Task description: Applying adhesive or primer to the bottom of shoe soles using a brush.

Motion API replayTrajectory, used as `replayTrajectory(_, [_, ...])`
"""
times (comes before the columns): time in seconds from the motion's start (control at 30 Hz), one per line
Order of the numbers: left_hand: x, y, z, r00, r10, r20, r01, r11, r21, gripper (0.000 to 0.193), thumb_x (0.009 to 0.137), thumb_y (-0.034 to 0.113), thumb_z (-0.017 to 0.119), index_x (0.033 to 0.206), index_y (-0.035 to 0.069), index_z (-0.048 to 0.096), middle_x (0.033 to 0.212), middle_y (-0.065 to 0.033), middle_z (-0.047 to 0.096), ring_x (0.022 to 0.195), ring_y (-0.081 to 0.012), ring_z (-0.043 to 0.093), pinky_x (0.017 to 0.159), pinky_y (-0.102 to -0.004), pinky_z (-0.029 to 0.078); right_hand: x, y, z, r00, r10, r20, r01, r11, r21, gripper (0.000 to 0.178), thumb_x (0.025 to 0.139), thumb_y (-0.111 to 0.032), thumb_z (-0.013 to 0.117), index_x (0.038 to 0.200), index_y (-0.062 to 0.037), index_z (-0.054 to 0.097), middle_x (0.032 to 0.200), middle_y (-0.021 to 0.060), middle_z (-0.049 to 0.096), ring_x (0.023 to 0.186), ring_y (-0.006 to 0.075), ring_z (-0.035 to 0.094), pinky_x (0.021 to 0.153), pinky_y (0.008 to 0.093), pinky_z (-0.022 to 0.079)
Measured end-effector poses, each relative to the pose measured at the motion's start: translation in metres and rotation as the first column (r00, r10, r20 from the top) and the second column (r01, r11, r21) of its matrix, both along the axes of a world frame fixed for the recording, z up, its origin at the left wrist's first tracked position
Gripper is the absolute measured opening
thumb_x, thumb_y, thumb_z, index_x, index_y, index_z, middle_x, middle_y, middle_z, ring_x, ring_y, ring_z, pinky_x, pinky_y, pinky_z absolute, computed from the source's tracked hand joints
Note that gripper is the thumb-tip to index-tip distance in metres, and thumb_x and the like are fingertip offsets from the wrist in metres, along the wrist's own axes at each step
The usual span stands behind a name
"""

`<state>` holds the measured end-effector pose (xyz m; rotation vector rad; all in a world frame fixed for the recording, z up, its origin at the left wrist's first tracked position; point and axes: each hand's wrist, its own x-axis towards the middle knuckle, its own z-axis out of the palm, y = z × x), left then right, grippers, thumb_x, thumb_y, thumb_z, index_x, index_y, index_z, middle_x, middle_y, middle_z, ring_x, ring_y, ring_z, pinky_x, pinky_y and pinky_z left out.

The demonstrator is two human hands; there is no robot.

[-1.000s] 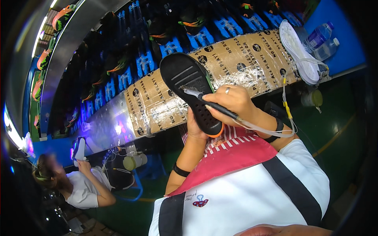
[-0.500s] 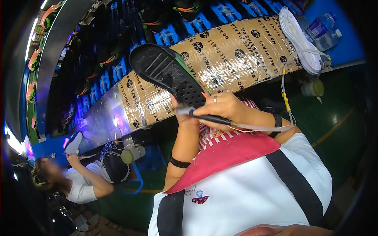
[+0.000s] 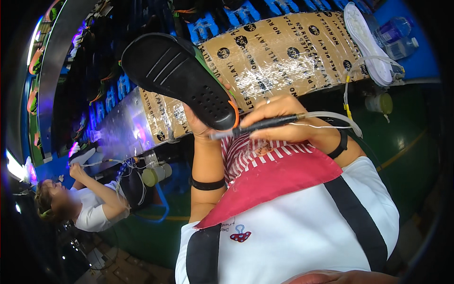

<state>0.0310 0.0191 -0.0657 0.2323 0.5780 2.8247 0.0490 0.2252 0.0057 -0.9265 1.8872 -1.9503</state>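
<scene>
Black perforated shoe sole (image 3: 180, 79), orange-heeled, left fingers (image 3: 226, 84) curled round it, right fingers (image 3: 255, 115) round brush (image 3: 265, 124).

1. Cardboard (image 3: 302, 57) under shiny clear film, laid over the bench.
2. Blue stands (image 3: 203, 29) in a row beyond it.
3. Over on the right, a purple-labelled bottle (image 3: 393, 31) beside a clear bottle (image 3: 401, 48).
4. Down left, a co-worker (image 3: 97, 208) in white, holding a pale sole (image 3: 82, 157).
5. Green floor (image 3: 402, 130), yellow line (image 3: 402, 155) across it.
</scene>
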Motion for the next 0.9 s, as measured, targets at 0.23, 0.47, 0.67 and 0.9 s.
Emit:
replayTrajectory(0.23, [-0.002,-0.029,-0.009,0.99,-0.129,0.061,0.137,0.978,-0.158,0.091,0.071,0.06,0.061,0.129,-0.005,0.035,0.123,-0.0261,0.045,0.108,-0.0352,0.051,0.088,-0.0439,0.046,0.002,-0.003,-0.01,0.976,0.059,-0.211,-0.048,0.997,0.056,0.024,0.072,-0.011,0.072,0.095,-0.0081,0.067,0.067,0.007,0.059,0.057,0.0158,0.054,0.052,0.0281,0.042])
replayTrajectory(0.47, [-0.009,-0.033,0.0,0.997,0.009,0.079,0.028,0.893,-0.45,0.086,0.071,0.053,0.064,0.13,-0.003,0.035,0.121,-0.0251,0.048,0.105,-0.0352,0.054,0.087,-0.0441,0.048,0.001,-0.006,-0.011,0.936,0.012,-0.353,0.026,0.994,0.102,0.023,0.073,-0.01,0.071,0.095,-0.0092,0.067,0.065,0.0075,0.057,0.056,0.0189,0.056,0.052,0.029,0.043])
replayTrajectory(0.67, [-0.013,-0.027,0.036,0.988,-0.152,-0.009,0.126,0.849,-0.514,0.049,0.089,0.028,0.05,0.122,-0.007,0.044,0.113,-0.0156,0.057,0.1,-0.0207,0.058,0.087,-0.0315,0.046,-0.004,-0.002,-0.018,0.953,-0.012,-0.303,0.038,0.996,0.079,0.022,0.073,-0.011,0.071,0.095,-0.0102,0.067,0.067,0.0074,0.057,0.058,0.0211,0.055,0.053,0.0305,0.042])
replayTrajectory(0.9, [-0.018,-0.025,0.052,0.971,-0.221,0.093,0.219,0.656,-0.722,0.042,0.09,0.021,0.05,0.122,-0.007,0.047,0.108,-0.012,0.059,0.092,-0.015,0.059,0.083,-0.026,0.046,-0.004,0.006,-0.011,0.952,0.148,-0.267,-0.115,0.984,0.134,0.022,0.073,-0.007,0.069,0.095,-0.0077,0.066,0.067,0.0081,0.057,0.058,0.0237,0.055,0.055,0.0333,0.044])
